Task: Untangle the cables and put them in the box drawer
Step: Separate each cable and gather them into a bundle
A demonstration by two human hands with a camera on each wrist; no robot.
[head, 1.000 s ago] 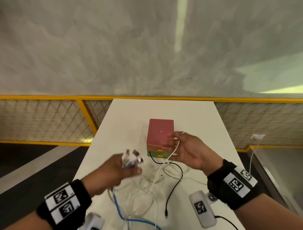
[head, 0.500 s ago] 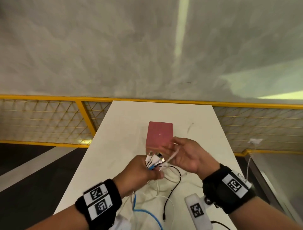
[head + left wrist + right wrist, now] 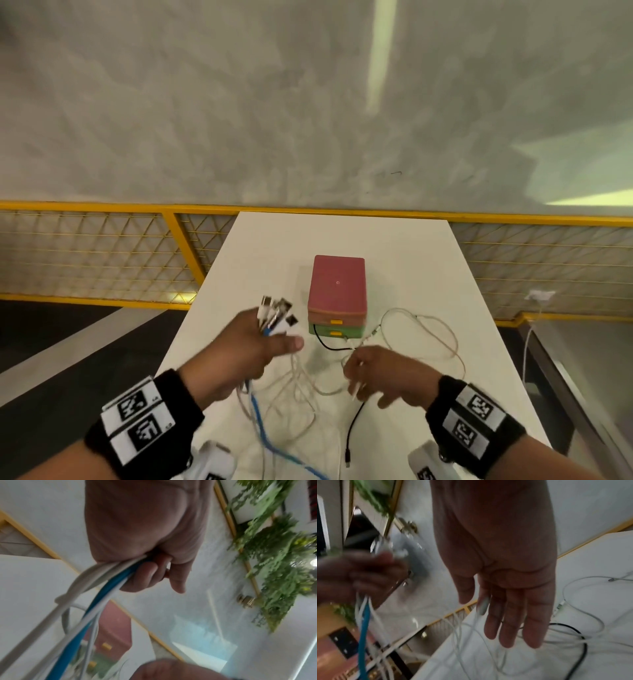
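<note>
A small drawer box [image 3: 337, 291], red over green with two yellow handles, stands mid-table with both drawers closed. My left hand [image 3: 253, 349] grips a bundle of white and blue cable ends [image 3: 109, 577], whose plugs [image 3: 277, 313] stick up left of the box. The cables trail down into a tangle [image 3: 294, 394] on the table. My right hand [image 3: 380, 373] hovers low in front of the box. It holds a white plug [image 3: 483, 605] between thumb and index finger, with the other fingers straight. A black cable [image 3: 352, 421] runs under that hand.
The white table [image 3: 411, 260] is narrow, with drops on both sides. A loose white cable loop [image 3: 445, 329] lies right of the box. A yellow mesh railing [image 3: 102, 257] runs behind the table. A wall socket with a white charger [image 3: 541, 295] is at the far right.
My hands have moved apart. The left hand carried the bundle left and up. The right hand dropped down and right toward the table with the white plug.
</note>
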